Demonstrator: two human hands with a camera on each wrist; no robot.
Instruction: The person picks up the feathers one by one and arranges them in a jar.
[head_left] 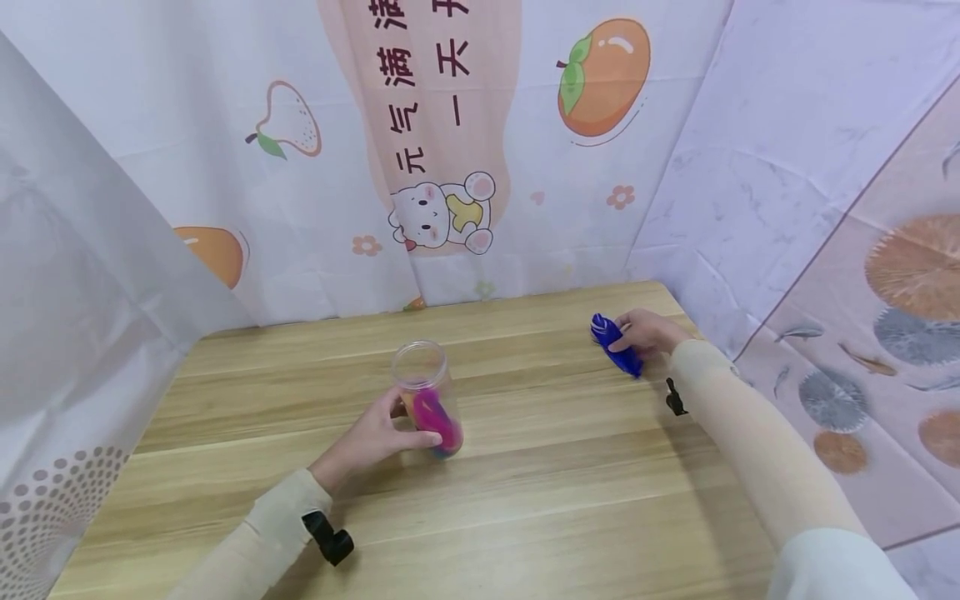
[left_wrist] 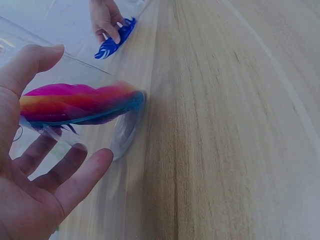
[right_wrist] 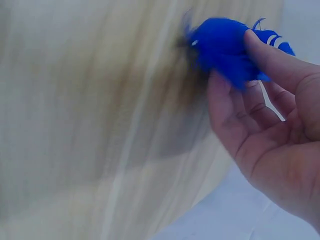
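A clear, open-topped plastic jar [head_left: 420,371] stands on the wooden table, tilted slightly in the head view. Inside it lie feathers [left_wrist: 80,102] in pink, orange and blue. My left hand [head_left: 378,435] holds the jar low on its side, thumb in front and fingers behind. Over at the table's right end, my right hand [head_left: 643,331] pinches a bright blue feather [right_wrist: 225,45] between thumb and fingers. The feather [head_left: 624,358] hangs close over the tabletop, its lower end pointing toward the near side.
The wooden table [head_left: 525,492] ends at a printed curtain [head_left: 540,217] at the back. More cloth hangs at the left [head_left: 82,250] and the right [head_left: 772,167], near the right forearm. A black strap mount [head_left: 327,537] sits on the left wrist.
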